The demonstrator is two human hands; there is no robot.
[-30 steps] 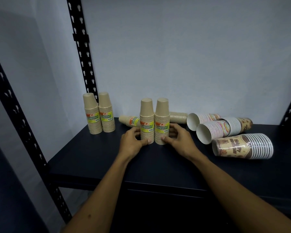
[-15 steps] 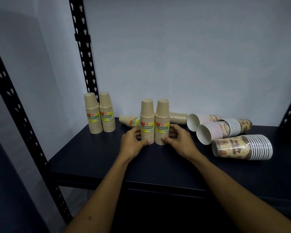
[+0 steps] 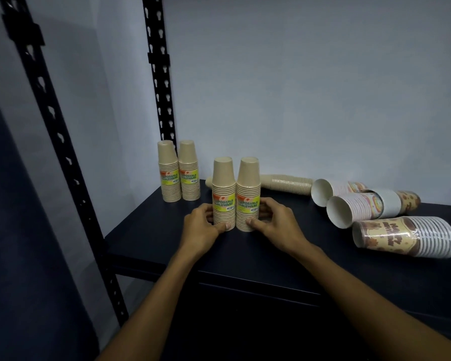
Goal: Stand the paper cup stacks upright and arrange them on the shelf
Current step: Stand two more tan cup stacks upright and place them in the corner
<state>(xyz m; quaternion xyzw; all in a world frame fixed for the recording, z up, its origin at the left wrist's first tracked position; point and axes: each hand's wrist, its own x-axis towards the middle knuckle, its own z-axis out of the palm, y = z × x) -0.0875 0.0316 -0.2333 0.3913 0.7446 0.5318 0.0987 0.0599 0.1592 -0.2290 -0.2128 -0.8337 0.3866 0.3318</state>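
Observation:
Two tan cup stacks stand upright side by side on the dark shelf. My left hand grips the base of the left stack. My right hand grips the base of the right stack. Another upright pair of tan stacks stands at the back left corner. A tan stack lies on its side behind my hands. Three printed white stacks lie on their sides at the right: one at the back, one in the middle and one nearest.
Black slotted uprights rise at the back left and front left of the rack. A pale wall closes the back and left. The shelf's front edge runs below my wrists.
Both hands stay on the two middle stacks, which remain upright and together. The view has shifted slightly; nothing else has moved.

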